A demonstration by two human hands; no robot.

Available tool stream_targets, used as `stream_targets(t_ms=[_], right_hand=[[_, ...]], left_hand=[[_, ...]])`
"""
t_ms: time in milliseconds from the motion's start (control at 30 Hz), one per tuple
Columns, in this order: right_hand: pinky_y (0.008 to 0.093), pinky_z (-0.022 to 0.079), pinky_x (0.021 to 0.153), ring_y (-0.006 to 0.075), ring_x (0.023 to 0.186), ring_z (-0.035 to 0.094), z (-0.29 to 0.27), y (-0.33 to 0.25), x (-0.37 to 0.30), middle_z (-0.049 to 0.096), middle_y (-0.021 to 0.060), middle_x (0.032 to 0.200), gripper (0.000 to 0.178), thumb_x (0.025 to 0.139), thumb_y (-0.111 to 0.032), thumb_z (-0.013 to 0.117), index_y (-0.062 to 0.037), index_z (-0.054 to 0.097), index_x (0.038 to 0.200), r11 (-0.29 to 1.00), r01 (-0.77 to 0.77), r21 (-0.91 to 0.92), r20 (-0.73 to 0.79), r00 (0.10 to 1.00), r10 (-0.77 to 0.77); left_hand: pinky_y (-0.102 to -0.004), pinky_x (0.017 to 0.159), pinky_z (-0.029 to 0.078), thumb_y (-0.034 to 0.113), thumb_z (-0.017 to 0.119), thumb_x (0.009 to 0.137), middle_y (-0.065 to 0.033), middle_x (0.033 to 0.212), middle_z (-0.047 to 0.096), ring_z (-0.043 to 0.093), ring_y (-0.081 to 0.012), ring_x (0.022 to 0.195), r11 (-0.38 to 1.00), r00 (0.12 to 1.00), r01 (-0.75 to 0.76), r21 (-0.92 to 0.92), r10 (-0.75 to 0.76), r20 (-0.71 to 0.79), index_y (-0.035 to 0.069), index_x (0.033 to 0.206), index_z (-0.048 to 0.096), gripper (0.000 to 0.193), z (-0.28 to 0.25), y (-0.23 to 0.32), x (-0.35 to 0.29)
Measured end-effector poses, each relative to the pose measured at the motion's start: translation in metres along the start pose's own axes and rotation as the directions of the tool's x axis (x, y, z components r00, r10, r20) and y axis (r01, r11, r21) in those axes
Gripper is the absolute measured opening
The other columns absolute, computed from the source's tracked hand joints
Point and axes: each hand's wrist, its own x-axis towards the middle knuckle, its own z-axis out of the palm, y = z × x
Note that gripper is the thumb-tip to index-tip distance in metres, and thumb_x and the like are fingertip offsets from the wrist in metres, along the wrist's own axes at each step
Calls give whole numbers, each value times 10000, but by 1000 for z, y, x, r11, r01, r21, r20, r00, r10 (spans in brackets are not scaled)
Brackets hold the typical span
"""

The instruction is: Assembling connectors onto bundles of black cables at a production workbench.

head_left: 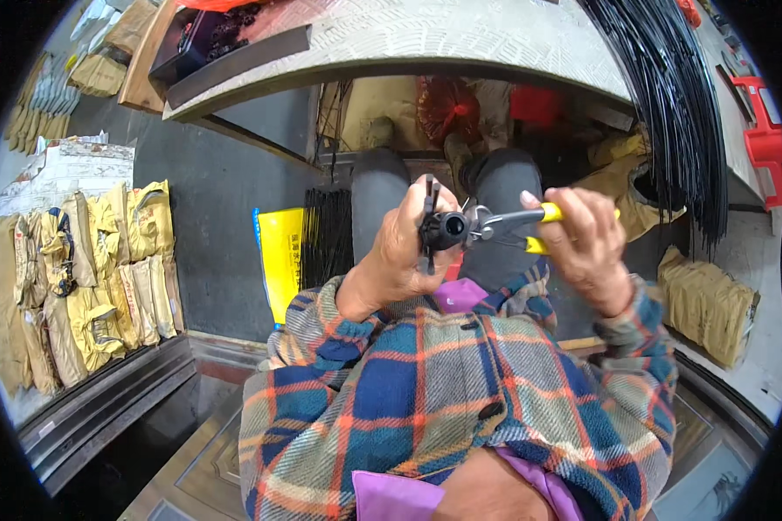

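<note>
My left hand (400,245) is closed around a black hub-like part (450,227) with a round hollow end and narrow black arms sticking out of it. In my right hand (589,247) is a pair of pliers (506,220) with yellow grips, the fingers wrapped round the handles. The metal jaws point left and meet the right side of the black part; whether they bite on it is too small to tell. Both hands are above my lap, just in front of my plaid jacket.
Ahead stands a pale worktable (460,35) with a dark tray (202,52) at its left. A bundle of long black rods (669,104) hangs over its right side. Wrapped packages (104,269) are stacked at left, beside a yellow bag (281,260). Another package (708,304) lies at right.
</note>
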Motion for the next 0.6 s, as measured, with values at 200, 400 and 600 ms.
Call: stream_targets(t_ms=[200, 400, 600], right_hand=[[361, 456, 654, 332, 741, 584, -43, 40, 17, 574, 118, 922, 280, 770, -165, 641, -42, 482, 964, 395, -611, 686, 724, 628, -285], [234, 497, 535, 167, 647, 596, -14, 31, -16, 555, 129, 903, 637, 753, -191, 715, -20, 301, 1207, -377, -873, 309, 634, 484, -603], [364, 482, 645, 339, 723, 572, -28, 7, -14, 531, 164, 977, 632, 669, -163, 726, -19, 394, 1187, 867, -142, 478, 323, 946, -23]], left_hand=[[-261, 661, 475, 26, 744, 633, -93, 802, 596, 596, -145, 726, 870, 905, 384, -310, -289, 312, 16, 1284, 344, 765, -6, 6, -11], [-312, 698, 499, 208, 809, 554, -109, 893, 654, 644, -235, 775, 923, 888, 286, -257, -155, 432, 19, 1023, 633, 536, -4, 12, 7], [-291, 717, 493, 428, 760, 556, -104, 905, 636, 623, -201, 821, 967, 937, 253, -38, -235, 258, 17, 990, 609, 616, -7, 8, -1]])
